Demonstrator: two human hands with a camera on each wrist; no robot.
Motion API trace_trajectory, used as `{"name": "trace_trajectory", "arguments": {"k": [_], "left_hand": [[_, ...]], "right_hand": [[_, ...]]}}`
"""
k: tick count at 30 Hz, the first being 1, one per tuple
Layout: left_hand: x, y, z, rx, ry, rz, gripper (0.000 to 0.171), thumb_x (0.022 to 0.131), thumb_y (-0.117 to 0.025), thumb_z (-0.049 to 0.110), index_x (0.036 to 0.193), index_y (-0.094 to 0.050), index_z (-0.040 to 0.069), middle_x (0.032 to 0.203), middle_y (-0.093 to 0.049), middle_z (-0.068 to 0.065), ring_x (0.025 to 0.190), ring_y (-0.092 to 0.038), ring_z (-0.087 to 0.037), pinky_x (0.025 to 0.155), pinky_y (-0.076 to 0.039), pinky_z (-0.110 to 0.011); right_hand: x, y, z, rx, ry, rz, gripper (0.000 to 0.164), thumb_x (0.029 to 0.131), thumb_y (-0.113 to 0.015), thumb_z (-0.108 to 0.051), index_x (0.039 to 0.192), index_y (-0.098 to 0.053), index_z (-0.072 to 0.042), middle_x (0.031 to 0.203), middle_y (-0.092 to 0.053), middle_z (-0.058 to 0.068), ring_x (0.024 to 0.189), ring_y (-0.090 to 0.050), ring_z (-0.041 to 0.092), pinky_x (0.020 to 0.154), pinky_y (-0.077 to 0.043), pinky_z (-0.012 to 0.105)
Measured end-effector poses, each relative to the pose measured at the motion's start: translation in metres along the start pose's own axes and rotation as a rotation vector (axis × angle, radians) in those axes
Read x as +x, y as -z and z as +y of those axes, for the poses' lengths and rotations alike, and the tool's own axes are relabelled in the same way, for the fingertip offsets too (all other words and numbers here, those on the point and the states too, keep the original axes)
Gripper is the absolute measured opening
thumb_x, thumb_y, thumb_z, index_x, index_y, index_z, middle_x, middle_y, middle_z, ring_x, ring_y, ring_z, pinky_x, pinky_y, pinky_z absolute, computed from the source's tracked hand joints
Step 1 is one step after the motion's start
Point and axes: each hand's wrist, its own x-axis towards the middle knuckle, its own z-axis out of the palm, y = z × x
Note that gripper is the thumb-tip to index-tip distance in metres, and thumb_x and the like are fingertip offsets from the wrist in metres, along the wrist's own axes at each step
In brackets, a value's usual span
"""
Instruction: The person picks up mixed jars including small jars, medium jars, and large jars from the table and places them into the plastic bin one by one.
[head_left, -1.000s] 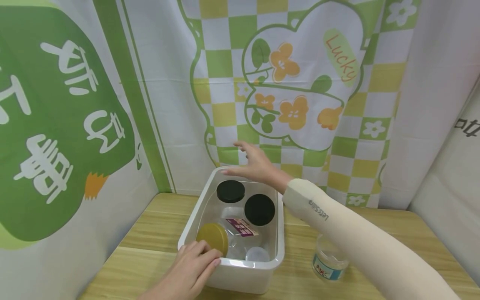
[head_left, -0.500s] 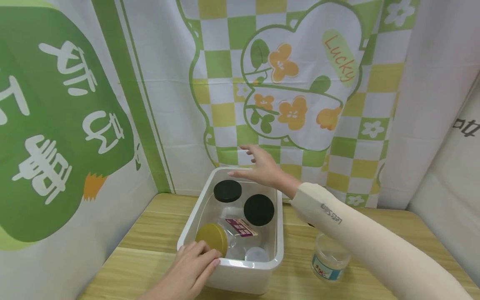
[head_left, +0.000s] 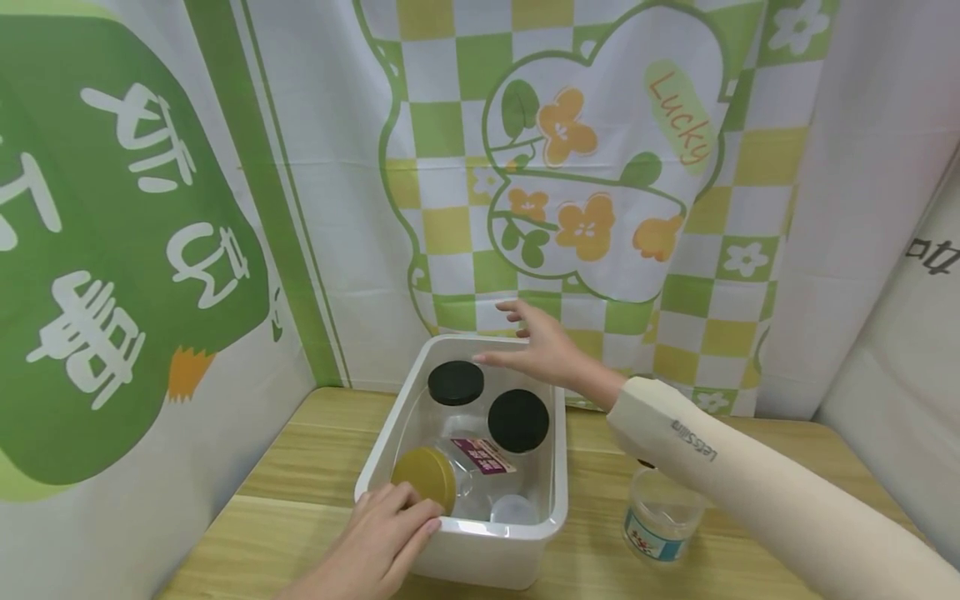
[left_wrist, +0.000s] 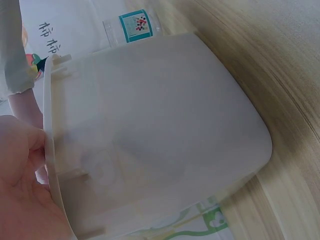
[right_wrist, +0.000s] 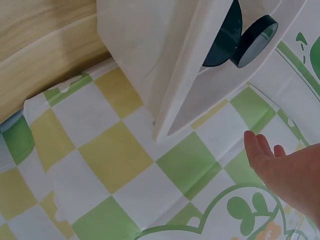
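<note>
A white plastic bin (head_left: 495,554) stands on the table with several jars inside. My left hand (head_left: 375,533) grips its near rim, fingers curled over the edge; the left wrist view shows the same hand (left_wrist: 22,185) at the rim. Over the far right corner, my right hand (head_left: 543,350) hovers with fingers spread and nothing held. In the right wrist view that hand (right_wrist: 287,170) is apart from the bin (right_wrist: 150,60). Inside are two black-lidded jars, one lid (head_left: 456,382) at the back and another lid (head_left: 518,421) at right, plus a gold-lidded jar (head_left: 426,477) near my left fingers.
Right of the bin, a clear jar (head_left: 660,521) with a blue label stands on the wooden table (head_left: 277,500), partly covered by my right sleeve (head_left: 735,467). A checked curtain (head_left: 450,208) hangs close behind the bin.
My right hand has drifted right and slightly down, from above the bin's far side toward its far right corner. The left hand, the bin and the jars stay put.
</note>
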Motion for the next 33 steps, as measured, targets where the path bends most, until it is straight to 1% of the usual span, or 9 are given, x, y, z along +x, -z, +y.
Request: {"name": "trace_trajectory", "arguments": {"k": [8,12,18,22,26,33], "left_hand": [[0.0,0.001,0.001,0.001,0.007,0.0,0.013,0.109,-0.059,0.023,0.103,-0.07,0.024,0.089,-0.049,0.015,0.082,-0.041,-0.002,0.071,-0.029,-0.021],[0.001,0.0,0.001,0.002,0.004,0.002,0.014,0.109,-0.058,0.024,0.103,-0.07,0.024,0.089,-0.049,0.015,0.082,-0.041,-0.002,0.071,-0.029,-0.021],[0.001,0.0,0.001,0.003,-0.003,0.008,0.017,0.11,-0.056,0.026,0.103,-0.071,0.023,0.089,-0.051,0.013,0.082,-0.042,-0.003,0.071,-0.03,-0.022],[0.001,0.0,0.0,0.004,-0.007,0.011,0.019,0.111,-0.054,0.027,0.103,-0.071,0.023,0.088,-0.05,0.013,0.082,-0.042,-0.003,0.071,-0.03,-0.022],[0.002,0.0,0.0,0.003,-0.011,0.01,0.019,0.111,-0.054,0.027,0.103,-0.071,0.022,0.089,-0.051,0.013,0.081,-0.042,-0.003,0.07,-0.03,-0.022],[0.001,0.001,0.001,-0.004,0.001,-0.004,0.017,0.11,-0.056,0.026,0.103,-0.071,0.023,0.089,-0.05,0.013,0.082,-0.042,-0.003,0.071,-0.029,-0.021]], "right_hand": [[-0.012,0.004,0.007,0.014,-0.01,0.0,0.087,0.09,-0.085,-0.04,0.16,-0.041,-0.011,0.162,-0.045,0.017,0.141,-0.05,0.045,0.111,-0.046,0.057],[-0.017,0.006,0.01,0.01,-0.01,0.0,0.087,0.091,-0.084,-0.04,0.16,-0.041,-0.012,0.161,-0.045,0.017,0.141,-0.05,0.046,0.11,-0.047,0.057],[-0.023,0.009,0.018,0.006,0.006,-0.006,0.082,0.093,-0.082,-0.037,0.159,-0.042,-0.009,0.16,-0.046,0.021,0.14,-0.051,0.049,0.11,-0.046,0.059],[-0.029,0.011,0.021,0.003,0.009,0.002,0.081,0.093,-0.082,-0.037,0.158,-0.043,-0.009,0.16,-0.047,0.018,0.139,-0.051,0.048,0.11,-0.046,0.06],[-0.034,0.012,0.025,0.003,0.011,0.018,0.078,0.093,-0.082,-0.034,0.157,-0.045,-0.009,0.159,-0.048,0.019,0.138,-0.052,0.048,0.11,-0.046,0.06],[-0.04,0.015,0.03,-0.004,0.016,0.034,0.078,0.092,-0.083,-0.035,0.156,-0.046,-0.008,0.16,-0.047,0.017,0.138,-0.052,0.048,0.109,-0.046,0.061]]}}
